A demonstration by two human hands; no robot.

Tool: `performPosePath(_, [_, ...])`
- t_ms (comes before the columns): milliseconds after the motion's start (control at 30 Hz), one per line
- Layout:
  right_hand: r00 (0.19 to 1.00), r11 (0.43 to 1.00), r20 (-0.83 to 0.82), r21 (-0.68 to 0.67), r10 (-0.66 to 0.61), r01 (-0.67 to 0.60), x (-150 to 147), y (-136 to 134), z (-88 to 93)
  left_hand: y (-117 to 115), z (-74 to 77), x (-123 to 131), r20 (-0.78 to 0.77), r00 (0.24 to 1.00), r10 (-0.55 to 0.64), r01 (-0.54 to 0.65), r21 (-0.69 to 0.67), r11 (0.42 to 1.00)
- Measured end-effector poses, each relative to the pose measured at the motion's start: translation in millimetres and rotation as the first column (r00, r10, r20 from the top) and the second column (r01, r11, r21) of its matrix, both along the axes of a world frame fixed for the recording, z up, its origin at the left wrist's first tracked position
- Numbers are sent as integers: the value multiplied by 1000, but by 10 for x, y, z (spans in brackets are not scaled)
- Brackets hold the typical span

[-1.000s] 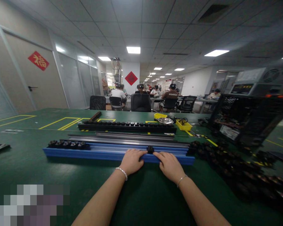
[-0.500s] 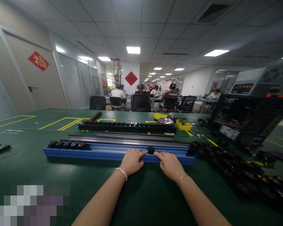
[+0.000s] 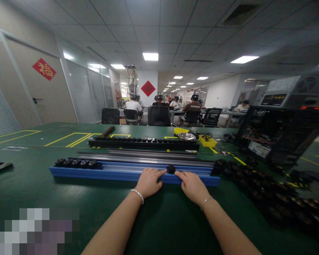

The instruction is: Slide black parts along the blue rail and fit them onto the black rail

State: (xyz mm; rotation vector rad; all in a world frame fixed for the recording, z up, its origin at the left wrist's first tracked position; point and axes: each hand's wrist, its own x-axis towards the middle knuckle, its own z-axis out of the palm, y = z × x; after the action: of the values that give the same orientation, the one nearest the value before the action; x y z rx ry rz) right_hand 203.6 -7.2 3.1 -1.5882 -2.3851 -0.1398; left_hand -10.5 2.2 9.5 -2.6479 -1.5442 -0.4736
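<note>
Counter [image 3: 69, 212], green and flat, is crossed at mid-frame by a long blue grooved rail [image 3: 122, 175]. By the left hand [image 3: 149, 182] and right hand [image 3: 193, 187], both grips unclenched, a small black blocky part [image 3: 171, 169] is touched on either side in the rail; probably light and stiff, best pinched by its sides.

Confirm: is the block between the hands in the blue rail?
In: the black block sits behind the front wall of the blue rail.
</note>
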Motion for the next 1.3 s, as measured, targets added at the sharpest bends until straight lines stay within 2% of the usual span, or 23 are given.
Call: performPosePath(1300, [998, 998, -48, 45, -40, 42, 100, -28, -18, -5, 4, -5, 6, 1000, 4, -4, -12, 1000])
